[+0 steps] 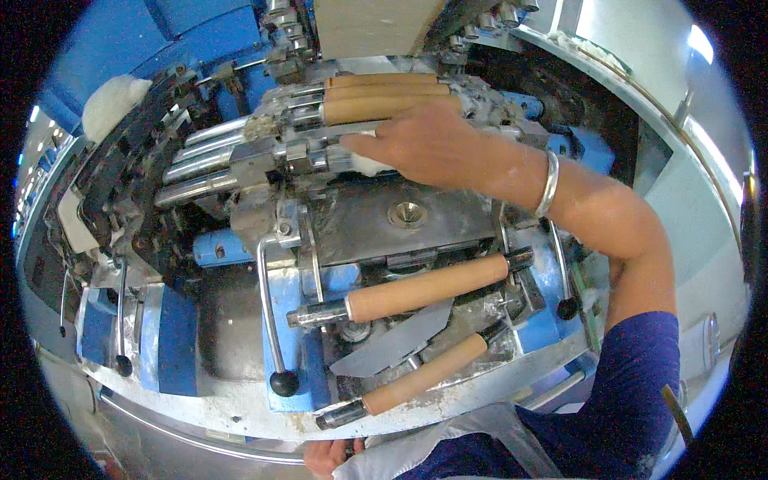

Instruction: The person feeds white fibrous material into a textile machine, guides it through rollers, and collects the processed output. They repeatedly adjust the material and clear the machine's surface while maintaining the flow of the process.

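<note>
My right hand (420,144) reaches in from the right over the metal rollers of a textile machine. Its fingers are curled around a tuft of white fibre (370,166), just in front of the tan-covered rollers (392,108); the fingertips are partly hidden. At the lower edge, my left hand (330,459) is closed around the metal rail (240,452) along the machine's front, and my clothing covers part of it. Between the hands, a tan-covered roller (428,290) with metal ends lies slanted on the machine. A second, similar roller (424,374) rests nearer to me.
Levers with black knobs (283,383) rise from blue blocks (294,340) at the front. A grey plate (396,340) sits between the two loose rollers. Bare steel rollers (200,172) stand at left, and a white fibre mass (114,104) sits at the back left.
</note>
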A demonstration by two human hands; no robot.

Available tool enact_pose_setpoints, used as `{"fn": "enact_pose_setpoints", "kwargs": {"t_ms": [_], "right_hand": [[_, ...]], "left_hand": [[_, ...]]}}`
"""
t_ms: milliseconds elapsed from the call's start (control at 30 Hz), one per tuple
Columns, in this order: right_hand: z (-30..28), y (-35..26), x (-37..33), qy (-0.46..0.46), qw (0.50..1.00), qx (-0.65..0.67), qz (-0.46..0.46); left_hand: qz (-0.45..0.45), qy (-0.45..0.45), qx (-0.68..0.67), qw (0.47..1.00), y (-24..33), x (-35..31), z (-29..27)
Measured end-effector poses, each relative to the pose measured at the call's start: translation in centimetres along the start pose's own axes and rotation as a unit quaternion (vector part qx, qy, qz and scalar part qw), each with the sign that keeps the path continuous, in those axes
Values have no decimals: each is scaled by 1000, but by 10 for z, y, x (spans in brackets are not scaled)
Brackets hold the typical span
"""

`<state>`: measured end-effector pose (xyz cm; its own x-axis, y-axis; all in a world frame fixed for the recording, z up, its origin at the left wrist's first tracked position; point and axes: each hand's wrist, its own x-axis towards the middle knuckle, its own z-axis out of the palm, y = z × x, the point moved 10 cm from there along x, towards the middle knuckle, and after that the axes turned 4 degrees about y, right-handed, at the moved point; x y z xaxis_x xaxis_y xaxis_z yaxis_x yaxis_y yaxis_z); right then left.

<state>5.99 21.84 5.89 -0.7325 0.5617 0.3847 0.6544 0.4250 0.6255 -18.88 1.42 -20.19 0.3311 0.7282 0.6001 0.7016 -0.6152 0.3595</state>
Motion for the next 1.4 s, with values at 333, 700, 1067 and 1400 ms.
{"fn": "enact_pose_setpoints", "kwargs": {"t_ms": [333,700,1067,1400], "right_hand": [[12,-7,-12,-69,992,-48,-94],[12,-15,-31,-8,992,-66,-110],[11,2,-60,-123,988,-77,-62],[3,11,-77,-161,985,-47,-42]], "left_hand": [[-7,-18,8,1000,0,2,6],[-5,-34,11,999,0,8,11],[-14,-38,14,999,-1,7,11],[-5,-31,22,999,-1,7,7]]}}
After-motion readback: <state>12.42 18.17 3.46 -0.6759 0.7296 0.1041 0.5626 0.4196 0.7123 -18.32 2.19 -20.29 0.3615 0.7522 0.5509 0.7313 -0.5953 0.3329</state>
